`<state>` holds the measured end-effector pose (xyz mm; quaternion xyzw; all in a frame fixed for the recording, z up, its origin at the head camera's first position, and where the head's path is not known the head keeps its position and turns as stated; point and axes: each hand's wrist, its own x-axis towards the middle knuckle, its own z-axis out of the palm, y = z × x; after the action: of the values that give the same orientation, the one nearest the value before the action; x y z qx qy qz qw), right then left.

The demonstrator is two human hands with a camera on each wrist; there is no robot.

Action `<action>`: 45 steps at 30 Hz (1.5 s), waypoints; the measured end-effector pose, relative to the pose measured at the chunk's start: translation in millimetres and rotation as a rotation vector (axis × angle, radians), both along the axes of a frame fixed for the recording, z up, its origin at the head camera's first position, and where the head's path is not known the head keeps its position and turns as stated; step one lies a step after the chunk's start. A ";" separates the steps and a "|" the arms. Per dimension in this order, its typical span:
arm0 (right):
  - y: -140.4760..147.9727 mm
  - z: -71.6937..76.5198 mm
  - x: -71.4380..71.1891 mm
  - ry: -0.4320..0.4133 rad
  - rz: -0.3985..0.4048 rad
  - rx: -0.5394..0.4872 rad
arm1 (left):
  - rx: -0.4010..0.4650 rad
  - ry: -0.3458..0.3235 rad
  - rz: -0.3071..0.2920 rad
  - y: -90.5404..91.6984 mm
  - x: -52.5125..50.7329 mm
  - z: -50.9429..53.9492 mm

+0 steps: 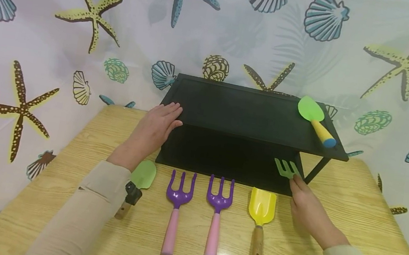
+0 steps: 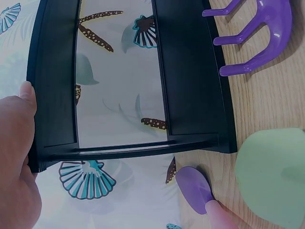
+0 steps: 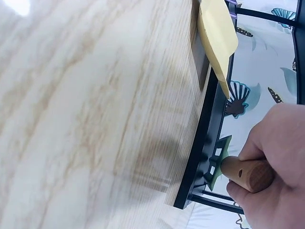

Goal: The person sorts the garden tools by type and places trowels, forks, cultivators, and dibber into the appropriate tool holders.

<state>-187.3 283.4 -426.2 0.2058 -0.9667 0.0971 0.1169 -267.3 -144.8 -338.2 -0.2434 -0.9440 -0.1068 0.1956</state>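
My left hand point(image 1: 157, 127) rests with straight fingers on the left end of a black two-tier shelf point(image 1: 231, 109). In the left wrist view a digit lies along the shelf's edge. My right hand point(image 1: 307, 209) grips the wooden handle point(image 3: 245, 172) of a small green hand fork point(image 1: 286, 169). Its tines point toward the lower tier at the right end. On the top tier's right side lies a light green trowel point(image 1: 311, 110) with a yellow, blue-tipped handle. A yellow scoop point(image 1: 262, 206) with a wooden handle lies left of my right hand.
Before the shelf lie two purple garden forks point(image 1: 179, 196) with pink handles. Partly under my left arm is a green trowel point(image 1: 143, 174). A purple trowel point(image 2: 193, 190) shows beside the shelf's left end. A shell-patterned cloth point(image 1: 223, 29) hangs behind the wooden table point(image 1: 345, 197).
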 end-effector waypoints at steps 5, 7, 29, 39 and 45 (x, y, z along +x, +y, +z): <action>-1.5 -3.7 -8.9 0.036 0.013 0.014 | 0.002 -0.004 0.003 -0.6 0.5 1.3; -2.6 -4.5 -12.6 0.021 0.005 0.015 | 0.002 -0.008 0.005 -0.7 1.0 2.2; -0.6 -21.2 -37.8 -0.077 -0.070 -0.042 | -0.013 0.012 -0.006 2.9 -0.9 3.1; -1.3 -27.2 -45.2 -0.083 -0.077 -0.050 | -0.016 0.012 0.004 1.2 0.0 2.4; -3.7 -28.2 -44.5 -0.054 -0.069 -0.068 | -0.023 -0.004 0.007 0.2 0.5 1.4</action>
<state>-231.8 279.7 -454.4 0.1657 -0.9722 0.1312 0.1009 -266.8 -144.6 -336.8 -0.2422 -0.9463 -0.0960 0.1913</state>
